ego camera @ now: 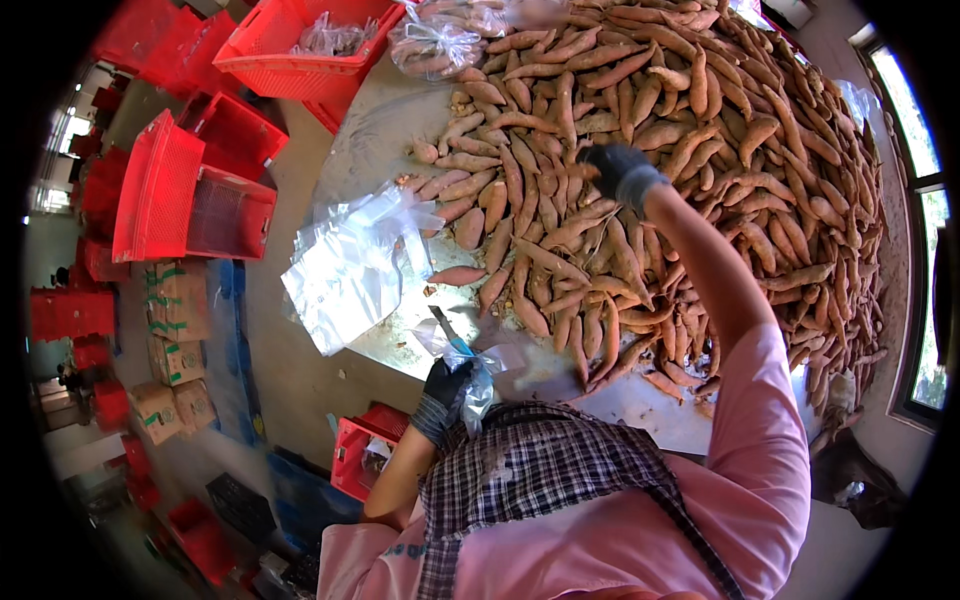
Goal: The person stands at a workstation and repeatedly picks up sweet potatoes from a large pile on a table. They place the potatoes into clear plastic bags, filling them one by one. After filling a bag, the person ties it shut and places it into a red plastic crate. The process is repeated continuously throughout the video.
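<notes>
Sweet potatoes (555, 262) lie in a large heap over the metal table (375, 135). My right hand (619, 172), in a dark glove with a grey cuff, reaches out over the heap; its fingers are at a sweet potato, and whether they grip it I cannot tell. Close to my apron, my left hand (448, 390), gloved the same way, holds a clear plastic bag (478, 394). A knife (450, 330) with a blue handle sticks out beside that hand, partly covered by plastic. A stack of clear plastic bags (360, 262) lies at the table's left edge.
Filled clear bags (435, 45) stand at the table's far left. Beyond it are red plastic crates (161, 195) and a red crate holding bags (300, 71). Another red crate (352, 457) sits beside my left forearm. Cardboard boxes (176, 360) stand farther left; windows (930, 285) line the right.
</notes>
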A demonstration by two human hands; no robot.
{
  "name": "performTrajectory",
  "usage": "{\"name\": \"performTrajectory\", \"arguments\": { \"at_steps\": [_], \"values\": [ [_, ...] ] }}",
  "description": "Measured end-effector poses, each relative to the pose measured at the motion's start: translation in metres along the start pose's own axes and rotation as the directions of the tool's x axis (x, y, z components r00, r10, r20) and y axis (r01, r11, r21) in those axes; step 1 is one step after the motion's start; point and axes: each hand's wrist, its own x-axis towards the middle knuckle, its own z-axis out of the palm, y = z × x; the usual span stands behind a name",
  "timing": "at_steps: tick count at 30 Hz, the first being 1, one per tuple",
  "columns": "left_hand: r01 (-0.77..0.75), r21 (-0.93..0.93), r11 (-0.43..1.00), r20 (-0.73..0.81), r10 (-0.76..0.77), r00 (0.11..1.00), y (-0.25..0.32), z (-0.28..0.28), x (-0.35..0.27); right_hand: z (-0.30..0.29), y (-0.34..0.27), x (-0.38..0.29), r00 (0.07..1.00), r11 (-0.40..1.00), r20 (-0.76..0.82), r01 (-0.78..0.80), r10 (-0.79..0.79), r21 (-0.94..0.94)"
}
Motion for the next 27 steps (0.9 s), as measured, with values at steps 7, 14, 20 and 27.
{"name": "performTrajectory", "arguments": {
  "at_steps": [7,14,20,27],
  "values": [
    [-0.038,-0.023,0.999,-0.032,0.037,0.999,0.002,-0.006,-0.003,0.029,0.017,0.044,0.994,0.976,-0.064,-0.097,0.086,-0.194],
    [-0.087,0.021,0.996,-0.056,0.088,0.995,0.009,-0.004,-0.013,-0.013,0.034,0.046,0.958,0.940,0.044,-0.287,0.283,0.185],
    [0.006,-0.174,0.985,-0.026,-0.011,1.000,0.003,-0.008,0.001,0.063,0.034,0.052,0.926,0.591,0.350,-0.364,0.144,0.720],
    [0.004,-0.146,0.989,0.088,0.009,0.996,0.019,-0.016,0.001,0.040,-0.011,0.005,0.969,0.667,0.183,-0.247,0.166,0.703]
  ]
}}
